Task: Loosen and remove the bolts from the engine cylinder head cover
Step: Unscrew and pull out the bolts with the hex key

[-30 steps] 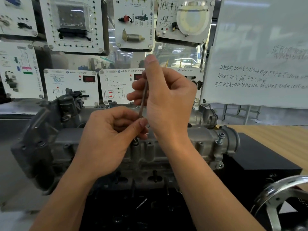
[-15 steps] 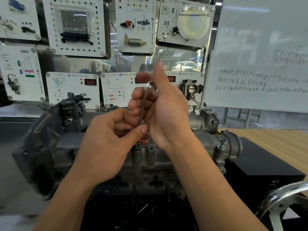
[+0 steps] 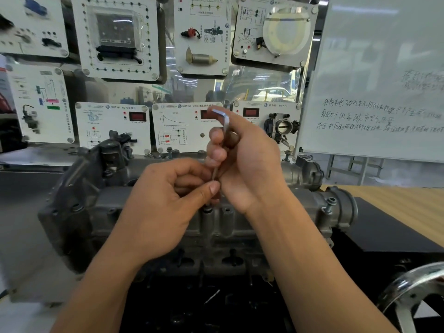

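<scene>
The grey engine cylinder head cover (image 3: 276,203) lies across the middle of the head view. A silver L-shaped hex key (image 3: 225,121) stands upright with its lower end in a bolt (image 3: 207,209) on the cover's near edge. My right hand (image 3: 245,162) grips the key's upper shaft, the short arm sticking out leftward above my fingers. My left hand (image 3: 168,200) pinches the key's lower shaft between thumb and fingers, just above the bolt. Another bolt (image 3: 330,204) sticks out of the cover's right end.
Behind the engine hang several white training panels (image 3: 182,126) with gauges and parts. A whiteboard (image 3: 384,80) stands at the right. A wooden tabletop (image 3: 408,207) and a black box (image 3: 384,227) lie right of the engine. A chrome wheel (image 3: 413,289) sits at bottom right.
My right hand has turned the hex key, so its short arm has swung round and now points left above my fingers. My left hand stays pinched on the lower shaft.
</scene>
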### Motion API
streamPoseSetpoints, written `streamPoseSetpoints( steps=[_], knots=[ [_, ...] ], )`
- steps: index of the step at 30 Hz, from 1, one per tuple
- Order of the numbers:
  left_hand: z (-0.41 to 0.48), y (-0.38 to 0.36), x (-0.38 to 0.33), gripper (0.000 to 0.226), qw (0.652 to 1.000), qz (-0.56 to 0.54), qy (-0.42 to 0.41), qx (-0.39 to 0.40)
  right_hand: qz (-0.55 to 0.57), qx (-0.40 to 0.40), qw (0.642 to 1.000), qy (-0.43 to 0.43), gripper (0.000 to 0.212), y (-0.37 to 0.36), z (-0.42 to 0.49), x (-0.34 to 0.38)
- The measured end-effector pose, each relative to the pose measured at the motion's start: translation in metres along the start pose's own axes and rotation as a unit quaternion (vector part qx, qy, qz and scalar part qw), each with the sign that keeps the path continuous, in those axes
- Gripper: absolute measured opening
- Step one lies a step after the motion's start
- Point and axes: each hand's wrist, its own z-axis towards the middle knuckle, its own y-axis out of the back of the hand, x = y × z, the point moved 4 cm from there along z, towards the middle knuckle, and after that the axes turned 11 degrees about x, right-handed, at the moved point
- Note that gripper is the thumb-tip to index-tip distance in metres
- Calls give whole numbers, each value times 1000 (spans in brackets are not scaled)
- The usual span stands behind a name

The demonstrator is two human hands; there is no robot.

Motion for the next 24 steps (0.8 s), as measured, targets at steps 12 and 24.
streamPoseSetpoints(
  steps=[12, 24],
  knots=[
    [1, 5, -1, 8, 999, 35, 16, -31, -162, 104, 980, 55, 30, -19, -8, 3],
    [2, 2, 6, 8, 1000, 0, -8, 19, -310, 93, 941, 94, 24, -5, -10, 25]
  ],
)
